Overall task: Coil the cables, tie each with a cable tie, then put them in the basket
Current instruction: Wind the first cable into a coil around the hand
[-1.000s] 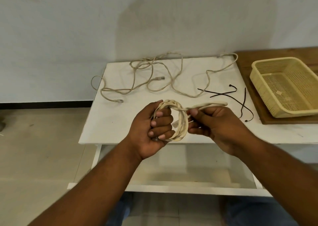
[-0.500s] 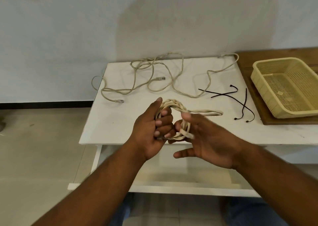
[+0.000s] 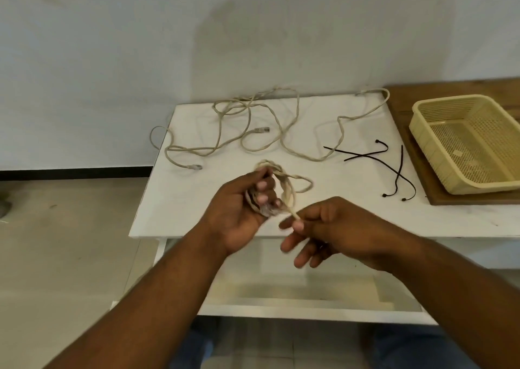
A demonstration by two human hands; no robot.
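A cream cable wound into a small coil (image 3: 284, 185) is gripped by my left hand (image 3: 242, 211) above the front of the white table (image 3: 185, 200). My right hand (image 3: 332, 228) pinches the cable's loose end just below the coil, between thumb and forefinger; its other fingers are spread. A second, longer beige cable (image 3: 281, 132) lies tangled and uncoiled across the back of the table. Three black cable ties (image 3: 374, 157) lie crossed on the right of the table. The yellow plastic basket (image 3: 422, 132) stands at the right, with no cable in it.
The basket rests on a brown wooden board (image 3: 439, 200) at the table's right end. A white wall rises directly behind the table. A lower shelf (image 3: 295, 304) sits under the tabletop, and tiled floor (image 3: 56, 242) lies to the left.
My right hand has pulled the cable's loose end down and toward me, under the coil. The trailing loop to the right of the coil has grown shorter. My left hand keeps its grip.
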